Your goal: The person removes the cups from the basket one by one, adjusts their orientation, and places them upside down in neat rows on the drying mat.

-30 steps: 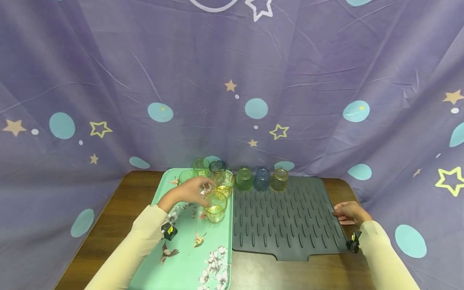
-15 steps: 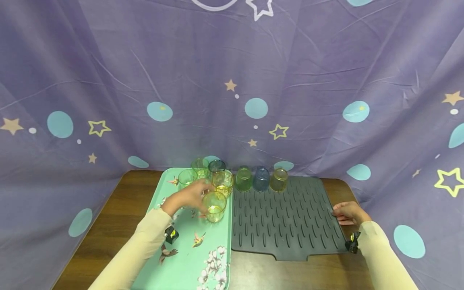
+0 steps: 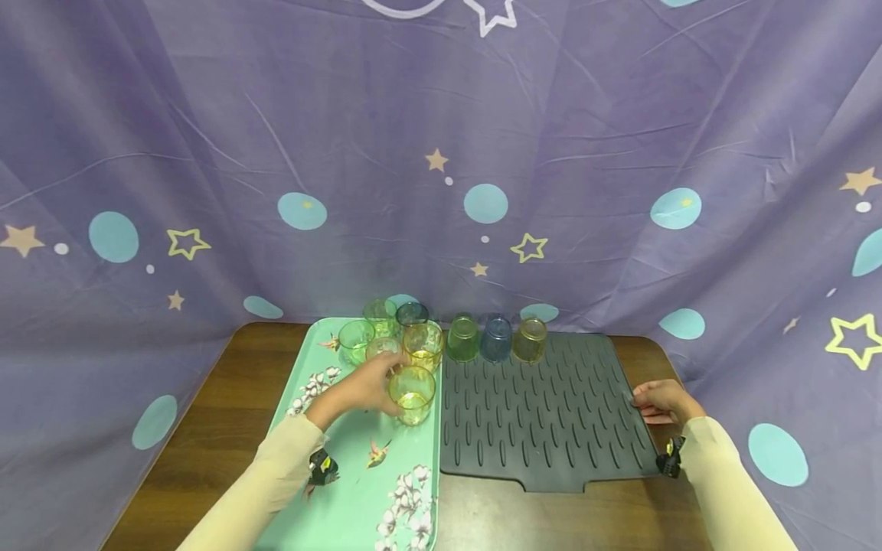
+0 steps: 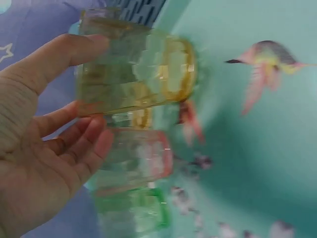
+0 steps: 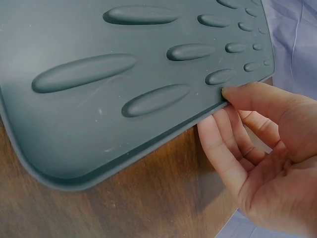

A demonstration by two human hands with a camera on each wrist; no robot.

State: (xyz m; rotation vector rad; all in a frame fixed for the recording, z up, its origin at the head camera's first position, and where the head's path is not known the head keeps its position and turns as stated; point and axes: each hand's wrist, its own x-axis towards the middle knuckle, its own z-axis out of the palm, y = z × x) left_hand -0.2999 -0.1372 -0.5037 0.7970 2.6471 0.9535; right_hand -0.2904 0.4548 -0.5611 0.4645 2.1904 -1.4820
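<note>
My left hand (image 3: pixel 360 386) pinches a yellow-tinted glass (image 3: pixel 413 396) near its rim on the green tray (image 3: pixel 344 490). In the left wrist view the thumb lies on one side of this glass and the index fingertip on the other, while the remaining fingers stay loosely bent. Beside them stands a pink-tinted glass (image 4: pixel 136 158), with a green glass (image 4: pixel 133 213) past it. My right hand (image 3: pixel 663 401) grips the right edge of the dark grey drying mat (image 3: pixel 544 421). Its thumb presses on top and its fingers go under the edge in the right wrist view.
Another yellow glass (image 3: pixel 423 346), a dark blue glass (image 3: pixel 412 314) and green glasses stand at the tray's back. Upside down along the mat's back edge are a green glass (image 3: pixel 463 339), a blue one (image 3: pixel 496 339) and a yellow one (image 3: pixel 530 340). A purple curtain hangs behind.
My left hand and the yellow glass have shifted slightly right and nearer to me, uncovering more of the pink glass. The right hand keeps its grip on the mat.
</note>
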